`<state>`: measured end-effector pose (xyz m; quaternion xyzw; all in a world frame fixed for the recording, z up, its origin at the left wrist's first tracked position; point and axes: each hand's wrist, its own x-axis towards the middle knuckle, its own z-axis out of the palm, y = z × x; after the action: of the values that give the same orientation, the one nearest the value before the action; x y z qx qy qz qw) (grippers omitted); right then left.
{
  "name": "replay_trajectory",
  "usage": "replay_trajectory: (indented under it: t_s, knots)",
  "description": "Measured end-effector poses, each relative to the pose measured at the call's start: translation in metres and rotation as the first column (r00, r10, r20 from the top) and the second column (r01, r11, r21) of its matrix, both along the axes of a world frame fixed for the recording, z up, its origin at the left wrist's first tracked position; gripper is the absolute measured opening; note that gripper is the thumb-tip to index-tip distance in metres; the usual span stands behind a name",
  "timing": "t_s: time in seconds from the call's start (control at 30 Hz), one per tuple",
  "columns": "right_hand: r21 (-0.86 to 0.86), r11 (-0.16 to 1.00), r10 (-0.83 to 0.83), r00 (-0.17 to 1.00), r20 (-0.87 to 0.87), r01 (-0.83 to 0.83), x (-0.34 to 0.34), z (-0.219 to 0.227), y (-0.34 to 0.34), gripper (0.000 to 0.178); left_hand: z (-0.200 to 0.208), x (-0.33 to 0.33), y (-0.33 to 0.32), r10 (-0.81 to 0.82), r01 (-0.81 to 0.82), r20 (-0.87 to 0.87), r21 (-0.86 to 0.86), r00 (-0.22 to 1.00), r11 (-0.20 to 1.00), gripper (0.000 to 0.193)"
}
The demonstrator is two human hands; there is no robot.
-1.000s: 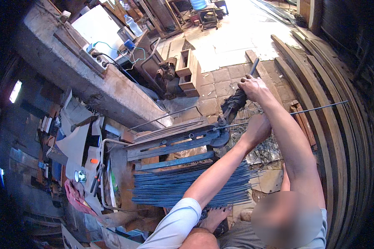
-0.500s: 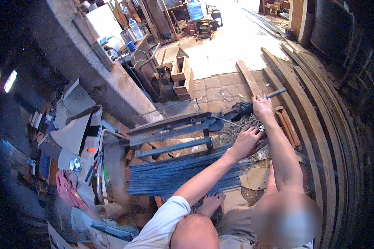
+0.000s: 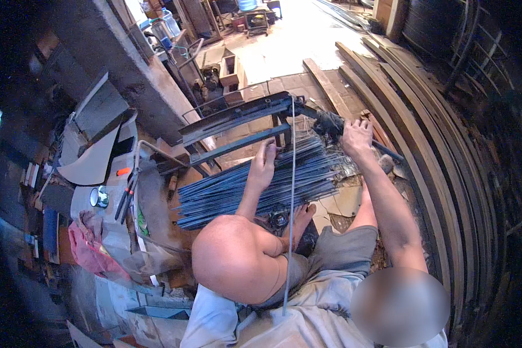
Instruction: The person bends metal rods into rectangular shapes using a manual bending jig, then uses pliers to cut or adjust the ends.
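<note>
currently, i count one metal frame (image 3: 238,119) and one thin rod (image 3: 292,180) extending from it. rod position: far end at the frame's right-hand end, near end above the person's shirt (image 3: 325,296). long axis: crosswise to the frame, pointing from it back toward the person. right hand (image 3: 358,138): fingers closed around one lever (image 3: 390,152), just beside one black wrapped section (image 3: 329,125). left hand (image 3: 263,165): released, fingers loosely bent, to the left of the rod and apart from it. on the near side of the frame lies one bundle of blue-grey rods (image 3: 226,197), too many to count; its long axis runs left to right, slightly away from the person toward the right. surroundings: one mug (image 3: 98,197) at left, one bare foot (image 3: 301,223) beside the bundle, several long planks (image 3: 423,133) at right.
</note>
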<state>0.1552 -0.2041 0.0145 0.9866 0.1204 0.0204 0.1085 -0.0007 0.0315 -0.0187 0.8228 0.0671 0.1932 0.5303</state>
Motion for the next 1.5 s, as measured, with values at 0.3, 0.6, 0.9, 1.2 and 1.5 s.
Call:
replay_trajectory:
  t_s: [0.3, 0.6, 0.9, 1.2, 1.5]
  knots:
    - [0.800, 0.600, 0.157, 0.978, -0.136, 0.015, -0.052, 0.015, 0.022, 0.061, 0.018, 0.013, -0.059, -0.624, 0.605, -0.160, -0.155, 0.765, 0.781, 0.047]
    - [0.874, 0.480, 0.166, 0.986, -0.010, -0.072, -0.027, -0.009, -0.004, 0.019, 0.026, 0.033, -0.070, -0.446, 0.424, 0.043, 0.238, 0.894, 0.874, 0.030]
    - [0.591, 0.656, 0.574, 0.819, 0.014, -0.470, 0.082, 0.004, -0.026, 0.015, 0.050, 0.081, 0.042, 0.313, -0.337, 0.190, 0.110, 0.930, 0.935, 0.028]
    - [0.460, 0.683, 0.649, 0.761, -0.024, -0.568, 0.160, 0.022, 0.006, 0.019, 0.032, 0.140, 0.068, 0.117, -0.152, 0.129, 0.305, 0.985, 0.940, 0.037]
    - [0.456, 0.619, 0.739, 0.671, -0.063, -0.639, 0.212, 0.021, 0.028, 0.019, 0.023, 0.149, 0.065, 0.153, -0.165, 0.064, 0.302, 0.986, 0.939, 0.027]
